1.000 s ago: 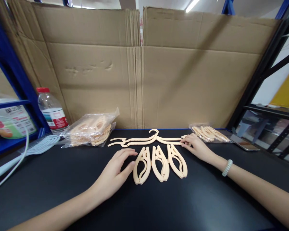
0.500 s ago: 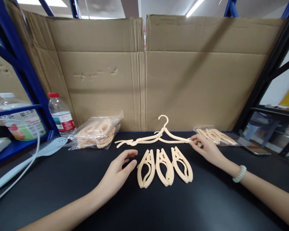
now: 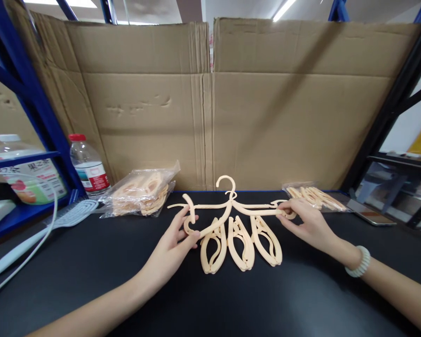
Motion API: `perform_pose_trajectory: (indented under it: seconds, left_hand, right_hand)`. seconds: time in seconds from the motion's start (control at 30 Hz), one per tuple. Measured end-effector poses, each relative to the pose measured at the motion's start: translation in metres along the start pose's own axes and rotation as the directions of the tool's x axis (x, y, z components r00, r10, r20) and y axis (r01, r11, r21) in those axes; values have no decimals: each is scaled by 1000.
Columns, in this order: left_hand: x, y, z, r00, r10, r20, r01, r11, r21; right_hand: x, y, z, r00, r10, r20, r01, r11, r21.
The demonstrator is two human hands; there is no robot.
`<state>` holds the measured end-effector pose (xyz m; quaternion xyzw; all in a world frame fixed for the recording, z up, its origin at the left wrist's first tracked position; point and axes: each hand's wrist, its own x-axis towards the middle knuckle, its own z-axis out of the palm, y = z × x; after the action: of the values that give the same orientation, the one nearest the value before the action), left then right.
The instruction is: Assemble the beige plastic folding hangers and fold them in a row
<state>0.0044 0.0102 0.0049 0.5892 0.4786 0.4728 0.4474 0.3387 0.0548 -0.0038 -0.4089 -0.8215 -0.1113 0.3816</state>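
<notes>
A cream plastic folding hanger (image 3: 230,206) is spread open across the middle, its hook pointing up. My left hand (image 3: 177,238) pinches the end of one arm at the left, beside a curled piece that sticks up. At the right, my right hand (image 3: 303,220) is closed on the end of the opposite arm. Below the hanger lie three folded hangers in a row: the left one (image 3: 204,255), the middle one (image 3: 234,248) and the right one (image 3: 278,250). The open hanger's left arm overlaps the top of the left folded one.
Bagged hangers (image 3: 140,192) are stacked at the back left, with another bag (image 3: 314,196) at the back right near a phone (image 3: 372,216). A hairbrush (image 3: 73,215), a white cable (image 3: 38,252) and a bottle (image 3: 89,166) stand left. Cardboard (image 3: 301,117) walls the back.
My left hand has closed on the hanger's left arm. The hanger has shifted toward me and twisted, its hook moving left. My right hand keeps its hold.
</notes>
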Motion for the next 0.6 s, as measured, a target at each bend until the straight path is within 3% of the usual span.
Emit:
perform_pose_trajectory:
  seconds: [0.13, 0.27, 0.43, 0.6]
  left_hand:
    - [0, -1, 1, 993, 46, 107, -50, 998, 35]
    - [0, 1, 0, 992, 113, 60, -120, 986, 118]
    - [-2, 5, -1, 991, 132, 24, -134, 977, 166]
    - [-4, 2, -1, 991, 127, 36, -131, 981, 143]
  right_hand:
    - [-4, -1, 5, 1000, -18, 16, 18, 1000, 6]
    - [-4, 0, 5, 994, -113, 3, 113, 993, -39]
    - [1, -6, 1, 959, -280, 31, 280, 937, -210]
    - [0, -13, -2, 959, -279, -51, 238, 889, -391]
